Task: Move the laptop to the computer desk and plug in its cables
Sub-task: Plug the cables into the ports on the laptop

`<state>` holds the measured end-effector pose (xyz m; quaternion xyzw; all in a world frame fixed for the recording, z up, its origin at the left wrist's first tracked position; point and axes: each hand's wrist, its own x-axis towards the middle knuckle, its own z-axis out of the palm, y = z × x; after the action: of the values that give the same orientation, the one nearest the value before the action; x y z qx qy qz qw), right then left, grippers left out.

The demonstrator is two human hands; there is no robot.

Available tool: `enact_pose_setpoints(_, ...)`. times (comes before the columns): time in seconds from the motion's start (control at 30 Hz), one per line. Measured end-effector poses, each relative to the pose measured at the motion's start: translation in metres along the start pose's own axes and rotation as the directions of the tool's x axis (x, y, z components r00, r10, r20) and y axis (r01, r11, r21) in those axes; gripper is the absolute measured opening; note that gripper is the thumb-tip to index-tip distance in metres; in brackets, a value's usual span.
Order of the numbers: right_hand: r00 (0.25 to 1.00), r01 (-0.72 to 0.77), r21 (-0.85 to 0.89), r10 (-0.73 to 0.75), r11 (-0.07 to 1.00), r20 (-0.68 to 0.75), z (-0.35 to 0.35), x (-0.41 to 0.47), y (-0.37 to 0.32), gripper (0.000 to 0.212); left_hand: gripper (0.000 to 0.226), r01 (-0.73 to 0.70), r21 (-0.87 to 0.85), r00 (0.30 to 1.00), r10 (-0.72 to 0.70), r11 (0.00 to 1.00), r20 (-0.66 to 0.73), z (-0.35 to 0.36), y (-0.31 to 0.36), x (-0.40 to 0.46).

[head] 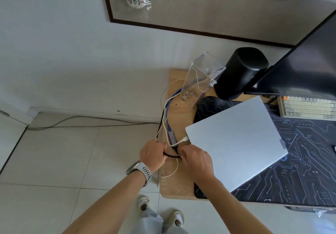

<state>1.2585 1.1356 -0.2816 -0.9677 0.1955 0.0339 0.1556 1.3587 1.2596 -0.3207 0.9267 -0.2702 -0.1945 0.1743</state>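
Note:
A closed silver laptop (236, 142) lies at an angle on the dark circuit-pattern desk mat (300, 161) of the wooden computer desk (174, 182). A white cable (183, 140) is plugged into the laptop's left edge. Next to it lies a grey adapter (171, 137) on a blue cable (171, 104). My left hand (153, 154) and my right hand (195, 159) both grip a black cable (171, 155) stretched between them, just off the laptop's near-left corner. The cable's plug is hidden in my right hand.
A clear plastic box (201, 75), a black speaker (241, 71), a monitor (300, 62) and a keyboard (309, 108) stand at the desk's back. More cables run over the tiled floor (72, 161) along the wall. A pinboard (200, 6) hangs above.

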Motion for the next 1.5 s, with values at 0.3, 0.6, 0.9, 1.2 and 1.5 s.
enact_pose_setpoints(0.3,0.973,-0.042,-0.126,0.069,0.991,0.222,0.018,0.009,-0.021,0.023,0.010,-0.034,0.000,0.999,0.034,0.999,0.010,-0.001,-0.020,0.000)
enact_pose_setpoints(0.6,0.977,-0.038,-0.157,0.069,0.987,0.202,0.019,0.010,-0.020,0.021,0.014,0.004,-0.103,0.998,0.002,0.995,0.059,-0.009,-0.028,0.010)
enact_pose_setpoints(0.9,0.963,0.033,-0.164,0.013,0.986,0.269,0.019,0.013,-0.022,0.019,0.013,0.442,-0.477,0.897,-0.371,0.760,0.239,-0.015,-0.041,0.016)
enact_pose_setpoints(1.2,0.949,0.067,-0.176,-0.008,0.982,0.314,0.012,0.019,-0.027,0.016,0.013,0.480,-0.666,0.858,-0.464,0.571,0.221,-0.018,-0.041,0.012)
enact_pose_setpoints(1.5,0.961,0.069,-0.054,-0.052,0.996,0.271,0.017,0.026,-0.041,0.015,0.020,0.521,-0.752,0.853,-0.213,0.403,0.477,-0.029,-0.029,-0.010)
